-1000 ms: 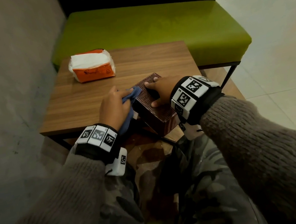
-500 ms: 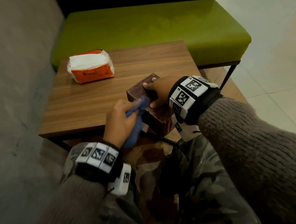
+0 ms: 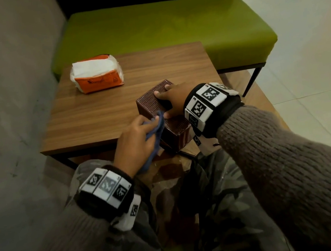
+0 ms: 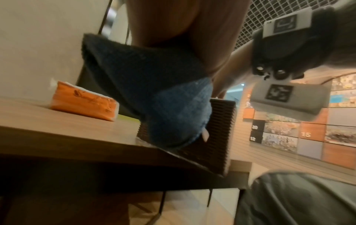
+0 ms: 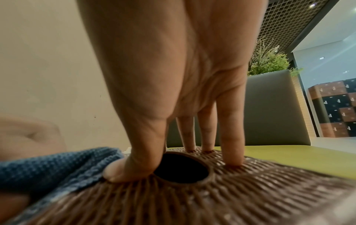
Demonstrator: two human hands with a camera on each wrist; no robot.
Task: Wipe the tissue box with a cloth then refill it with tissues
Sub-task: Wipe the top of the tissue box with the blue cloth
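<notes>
Our left hand (image 3: pixel 135 142) gripped the blue cloth (image 3: pixel 156 126) against the tissue box (image 3: pixel 153 103)'s left side; our right hand (image 3: pixel 175 101), fingers straight, pressed its top at the table (image 3: pixel 88 122)'s near edge.

A public lounge or café corner: a green bench (image 3: pixel 160 31) behind a low wooden counter (image 3: pixel 133 83), a grid ceiling (image 5: pixel 285 27), numbered wall panels (image 4: pixel 306 134), lockers (image 5: pixel 335 109) and a planter (image 5: pixel 269 60).

Left hand (image 3: pixel 133 138) wiping tissue box (image 3: pixel 158 109) with cloth (image 3: pixel 154 134) — right hand (image 3: pixel 173 101) steadying
</notes>
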